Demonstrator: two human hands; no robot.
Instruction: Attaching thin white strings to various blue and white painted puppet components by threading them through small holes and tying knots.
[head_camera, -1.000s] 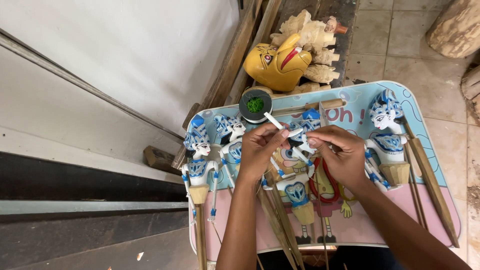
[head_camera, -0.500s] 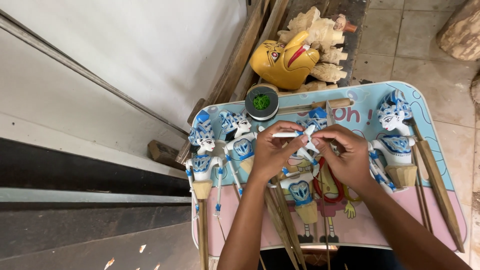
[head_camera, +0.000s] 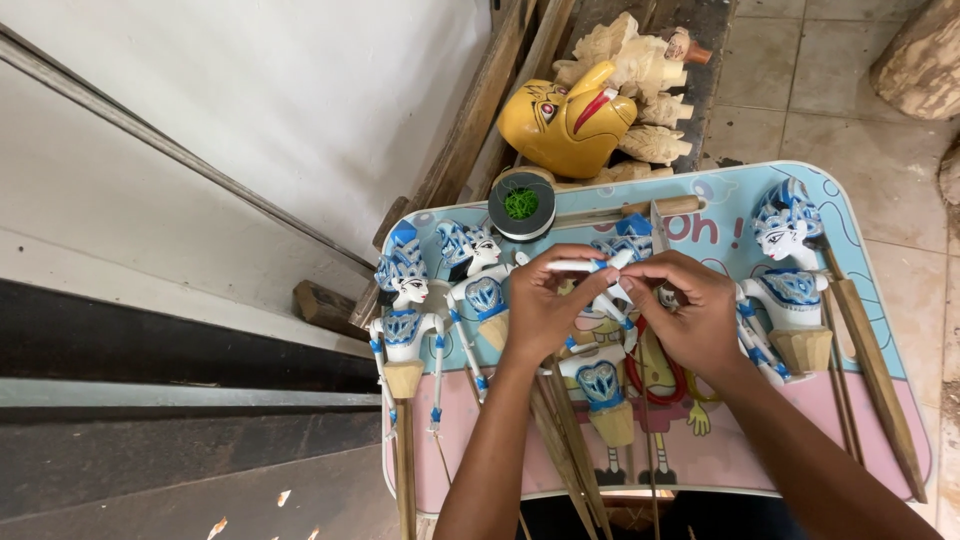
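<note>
A white-and-blue rod puppet (head_camera: 600, 372) lies in the middle of a small pastel table (head_camera: 860, 240). My left hand (head_camera: 545, 305) pinches one of its thin white arm pieces at the top. My right hand (head_camera: 690, 315) holds the same puppet from the right, fingers curled around its arm and head area. The puppet's head is mostly hidden under my fingers.
Three more blue-and-white rod puppets lie on the table: far left (head_camera: 403, 310), left of centre (head_camera: 478, 275), and right (head_camera: 790, 265). A dark spool with green thread (head_camera: 521, 205) sits at the table's back edge. Behind it are a yellow mask (head_camera: 565, 120) and unpainted carved figures (head_camera: 640, 60).
My view has shifted slightly closer and downward. Both hands stay on the middle puppet, with the fingers shifting a little along its white arm piece.
</note>
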